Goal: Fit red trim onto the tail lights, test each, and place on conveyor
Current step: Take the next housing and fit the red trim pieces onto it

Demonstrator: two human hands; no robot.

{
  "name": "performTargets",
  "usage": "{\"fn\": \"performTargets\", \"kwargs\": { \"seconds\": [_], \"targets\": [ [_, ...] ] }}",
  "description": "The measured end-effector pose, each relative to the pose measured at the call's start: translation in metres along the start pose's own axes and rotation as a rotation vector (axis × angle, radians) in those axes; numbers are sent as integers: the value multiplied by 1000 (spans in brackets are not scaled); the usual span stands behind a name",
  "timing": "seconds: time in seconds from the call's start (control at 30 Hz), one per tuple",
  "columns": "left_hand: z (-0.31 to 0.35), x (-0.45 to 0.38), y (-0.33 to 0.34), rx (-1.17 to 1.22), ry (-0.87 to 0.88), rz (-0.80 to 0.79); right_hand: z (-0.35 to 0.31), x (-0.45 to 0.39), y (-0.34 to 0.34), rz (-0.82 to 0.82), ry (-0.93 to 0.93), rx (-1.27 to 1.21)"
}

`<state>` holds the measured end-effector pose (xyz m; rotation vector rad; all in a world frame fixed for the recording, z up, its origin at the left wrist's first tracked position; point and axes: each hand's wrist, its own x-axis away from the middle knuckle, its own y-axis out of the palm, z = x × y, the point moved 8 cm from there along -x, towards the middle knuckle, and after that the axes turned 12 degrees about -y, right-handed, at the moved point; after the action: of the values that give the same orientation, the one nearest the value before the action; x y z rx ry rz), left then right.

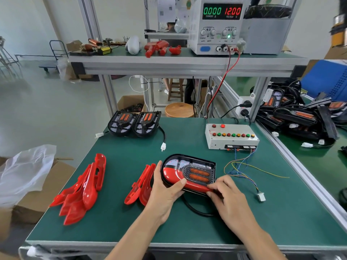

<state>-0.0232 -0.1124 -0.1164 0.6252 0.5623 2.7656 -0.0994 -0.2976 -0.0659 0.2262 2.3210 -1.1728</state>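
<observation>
A black tail light (195, 168) with two orange lenses lies on the green mat in front of me. A glossy red trim (174, 174) sits along its near edge. My left hand (165, 192) grips the light's left end, thumb on the red trim. My right hand (228, 196) pinches the trim's right end against the housing. The light's black cable (195, 210) loops out beneath my hands. Loose red trims lie in a small pile (139, 186) beside my left hand and a bigger pile (82, 188) further left.
Two untrimmed tail lights (134, 122) stand at the mat's far left. A white test box (231, 136) with coloured buttons sits far right, its wired plug (261, 197) lying near my right hand. A power supply (216, 25) reads 12.00 V. Several tail lights (298, 119) are heaped on the right conveyor.
</observation>
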Motion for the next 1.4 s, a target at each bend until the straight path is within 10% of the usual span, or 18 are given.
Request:
{"fn": "performTargets", "kwargs": {
  "seconds": [1.4],
  "targets": [
    [5, -1, 2, -17, 84, 77, 11, -2, 0, -98, 55, -97]
  ]
}}
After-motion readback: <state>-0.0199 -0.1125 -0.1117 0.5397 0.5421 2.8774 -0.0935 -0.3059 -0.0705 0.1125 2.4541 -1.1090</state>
